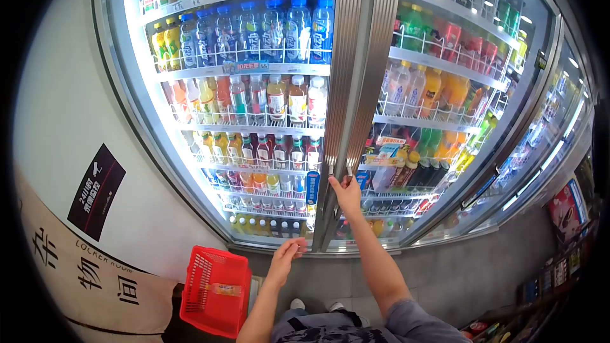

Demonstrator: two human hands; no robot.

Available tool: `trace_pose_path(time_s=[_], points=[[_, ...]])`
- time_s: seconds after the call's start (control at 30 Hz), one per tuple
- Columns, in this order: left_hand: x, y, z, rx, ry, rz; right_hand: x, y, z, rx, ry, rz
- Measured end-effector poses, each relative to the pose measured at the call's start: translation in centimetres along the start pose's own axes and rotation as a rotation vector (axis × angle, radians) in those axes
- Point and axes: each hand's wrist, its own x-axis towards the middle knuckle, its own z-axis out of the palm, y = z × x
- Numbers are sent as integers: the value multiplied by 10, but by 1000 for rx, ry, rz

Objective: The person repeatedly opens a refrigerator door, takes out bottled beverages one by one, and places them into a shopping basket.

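Observation:
My right hand [346,192] is closed on the metal door handle [349,171] of the right glass door, at the middle of a lit drinks fridge. Lower and to the left, my left hand [290,251] hangs in front of the fridge's bottom edge, its fingers partly spread and holding nothing. A red basket [238,292] stands at the lower left, beside my left forearm, with one bottle [225,289] lying in it. Behind the glass, rows of blue-labelled bottles [273,28] and other drinks fill the shelves.
A white wall [57,89] with a dark sign [96,192] runs along the left. More glass doors [540,133] continue to the right. A rack of packaged goods [559,273] stands at the lower right. My shoes [297,304] are on the grey tiled floor [413,273].

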Motion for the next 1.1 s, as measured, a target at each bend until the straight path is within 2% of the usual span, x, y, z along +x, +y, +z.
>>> trace_pose_path(time_s=[0.13,0.3,0.37,0.5,0.57,0.6,0.7,0.87,1.1], points=[[-8,-9,-27,-48,37,-40,-1,2,5,13,26,1],[8,-22,-39,-87,-30,-51,-1,10,11,3,65,109],[21,-28,-40,-95,-69,-103,-10,2,14,-19,175,42],[37,-18,-31,-108,-117,-128,-35,-7,-4,-60,121,98],[42,-15,-29,-114,-140,-159,-46,1,-11,191,65,57],[44,-15,-28,-122,-161,-142,-52,0,-11,330,52,57],[42,-9,-25,-119,-212,-105,-68,6,-21,384,90,122],[28,1,-11,-141,-183,-76,-96,-4,-44,332,72,109],[-9,23,28,-78,-253,21,-143,-10,-84,373,13,118]])
